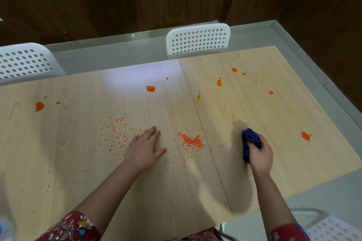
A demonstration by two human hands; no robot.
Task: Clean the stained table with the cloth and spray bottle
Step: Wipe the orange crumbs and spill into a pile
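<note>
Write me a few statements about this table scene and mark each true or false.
1. The right hand grips a blue cloth. True.
2. The left hand holds a spray bottle. False: it lies flat and open on the table, holding nothing.
3. Orange stains dot the table. True.
4. The cloth covers the pile of orange crumbs. False: the pile lies bare between the two hands, apart from the cloth.
5. The chairs at the far side are black. False: they are white, with perforated backs.
</note>
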